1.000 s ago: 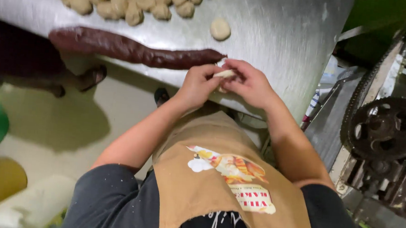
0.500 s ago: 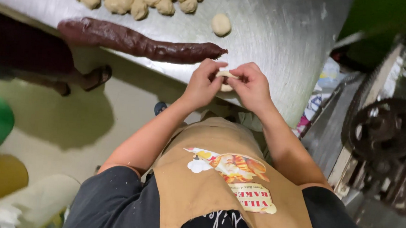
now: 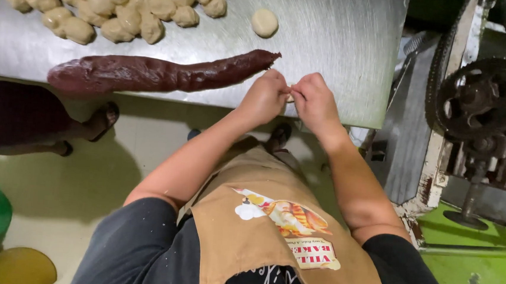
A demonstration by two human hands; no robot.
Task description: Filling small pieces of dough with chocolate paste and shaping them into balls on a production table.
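Both my hands, left hand point(image 3: 264, 98) and right hand point(image 3: 315, 102), pinch together on a small dough piece point(image 3: 290, 96) just beside the dark filling log point(image 3: 157, 73); sealing evenly matters.

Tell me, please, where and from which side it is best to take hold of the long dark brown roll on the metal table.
Probably at its torn, thinner right end, coming from the table's near edge. The dark brown roll lies lengthwise along that edge, and its right tip ends just beside the left hand. The pale dough pieces crowd the far side, so approaching from there seems awkward.
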